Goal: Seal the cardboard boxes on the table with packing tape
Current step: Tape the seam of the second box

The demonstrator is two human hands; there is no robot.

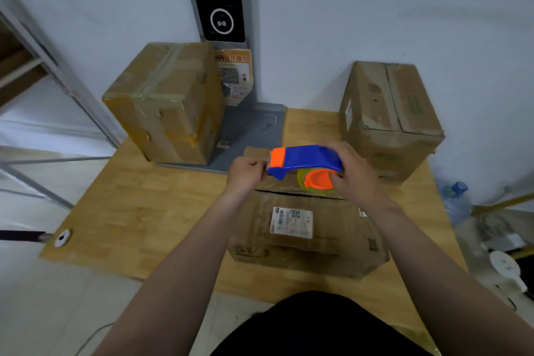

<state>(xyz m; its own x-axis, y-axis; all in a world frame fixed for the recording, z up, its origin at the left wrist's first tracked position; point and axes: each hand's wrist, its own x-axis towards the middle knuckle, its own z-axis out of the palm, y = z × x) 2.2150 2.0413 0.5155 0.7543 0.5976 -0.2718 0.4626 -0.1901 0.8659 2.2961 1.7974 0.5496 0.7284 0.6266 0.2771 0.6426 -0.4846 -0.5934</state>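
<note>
While the right hand (355, 172) is holding the tape dispenser (303, 163) in a full grip just above the near cardboard box (306, 237) on the tabletop (144, 211), left hand (245, 173) is pinching its front end, grip narrow; flaps lying closed, contents hidden; left rear box (164, 101) taped, right rear box (393, 118) closed.

Both forearms (185, 254) are bare behind the left hand (245, 175) and right hand (357, 179). Black clothing (318, 326) covers the body, well behind the grip.
</note>
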